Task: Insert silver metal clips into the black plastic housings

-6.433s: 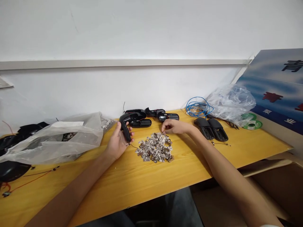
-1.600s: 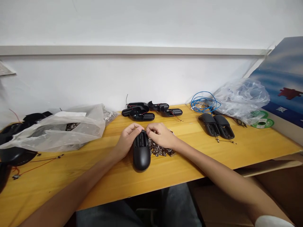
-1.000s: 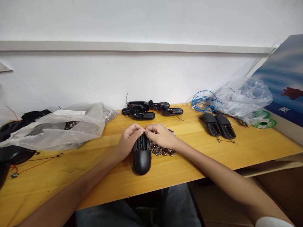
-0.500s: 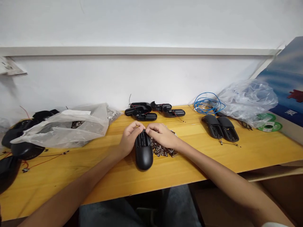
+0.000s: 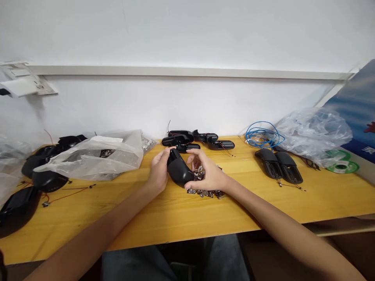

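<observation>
A black plastic housing (image 5: 179, 170) with a rounded end and a battery compartment is tilted above the table in front of me. My left hand (image 5: 159, 169) is closed around its far left side. My right hand (image 5: 206, 171) curves about the near right side, its thumb against the rounded end and its fingers bent toward the edge. Beneath and beside the right hand lies a pile of small shiny metal pieces (image 5: 205, 192), partly covered by that hand.
Several similar housings (image 5: 221, 144) with thin wires lie by the wall. Two more (image 5: 288, 167) rest at right, near blue wire (image 5: 263, 134), a clear plastic bag (image 5: 316, 132) and green spools (image 5: 342, 166). At left are a plastic bag of parts (image 5: 125, 156) and black shells (image 5: 49, 181).
The housing has been tilted and raised from the table. My right hand has moved from its far end to its rounded near end. The view has shifted slightly left.
</observation>
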The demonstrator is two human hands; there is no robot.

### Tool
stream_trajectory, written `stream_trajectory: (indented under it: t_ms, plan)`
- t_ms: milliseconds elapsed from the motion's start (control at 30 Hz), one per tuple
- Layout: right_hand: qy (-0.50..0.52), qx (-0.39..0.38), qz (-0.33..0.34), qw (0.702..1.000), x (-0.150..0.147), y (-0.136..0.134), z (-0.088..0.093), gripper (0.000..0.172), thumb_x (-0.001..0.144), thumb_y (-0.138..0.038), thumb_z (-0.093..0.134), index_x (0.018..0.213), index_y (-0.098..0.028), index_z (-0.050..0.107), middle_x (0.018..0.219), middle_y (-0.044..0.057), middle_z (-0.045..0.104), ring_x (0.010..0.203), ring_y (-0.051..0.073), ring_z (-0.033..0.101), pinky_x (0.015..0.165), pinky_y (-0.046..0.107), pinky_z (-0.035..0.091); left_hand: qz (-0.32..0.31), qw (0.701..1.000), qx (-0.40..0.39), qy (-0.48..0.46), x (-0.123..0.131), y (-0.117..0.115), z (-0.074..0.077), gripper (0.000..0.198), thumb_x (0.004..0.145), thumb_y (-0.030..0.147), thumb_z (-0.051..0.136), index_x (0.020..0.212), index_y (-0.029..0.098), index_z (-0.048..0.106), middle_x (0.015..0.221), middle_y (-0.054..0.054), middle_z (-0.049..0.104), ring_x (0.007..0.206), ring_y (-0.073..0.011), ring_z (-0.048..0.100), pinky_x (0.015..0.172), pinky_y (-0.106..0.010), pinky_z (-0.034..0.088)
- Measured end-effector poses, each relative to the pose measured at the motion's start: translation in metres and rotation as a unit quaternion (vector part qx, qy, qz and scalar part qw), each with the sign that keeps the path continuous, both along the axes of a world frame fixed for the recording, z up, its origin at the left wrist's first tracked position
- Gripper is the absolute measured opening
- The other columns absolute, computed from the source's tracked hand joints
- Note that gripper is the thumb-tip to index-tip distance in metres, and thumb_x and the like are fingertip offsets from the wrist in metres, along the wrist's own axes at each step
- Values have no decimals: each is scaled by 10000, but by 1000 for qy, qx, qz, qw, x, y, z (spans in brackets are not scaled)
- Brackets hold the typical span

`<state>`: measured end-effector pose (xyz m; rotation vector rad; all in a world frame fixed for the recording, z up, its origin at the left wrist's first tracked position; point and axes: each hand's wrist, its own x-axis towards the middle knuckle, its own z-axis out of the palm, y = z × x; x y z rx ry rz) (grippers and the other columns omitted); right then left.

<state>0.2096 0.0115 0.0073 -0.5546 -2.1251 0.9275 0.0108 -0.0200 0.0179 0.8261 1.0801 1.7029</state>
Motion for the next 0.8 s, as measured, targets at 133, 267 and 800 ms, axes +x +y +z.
stream_trajectory:
  t_ms: [133,267,800]
  plan:
    - [-38,87,-9,995,3,0,3,1118,639,-704,933,1527,-278,403,1276,123,657,1035,308,686,900,485,576,-14,999,-9,-51,4,-2,-2,508,767,531,883,1064,132,779,912,-45,749,780,-149,647,671,-234,520]
    - [-5,180,-28,983,9,6,6,804,809,-601,852,1445,-262,495,1293,134,683,1088,310,700,905,471,591,-26,993,-16,-116,4,-1,-2,370,837,396,844,1064,121,748,964,-71,770,796,-155,683,671,-235,550]
    - [160,-18,-209,964,16,41,-8,448,1062,-556,503,1378,-274,649,1435,99,640,1255,289,614,990,464,552,-215,975,-6,-61,9,-18,-2,572,778,322,932,1271,180,680,1202,-121,760,1019,-218,745,885,-312,591]
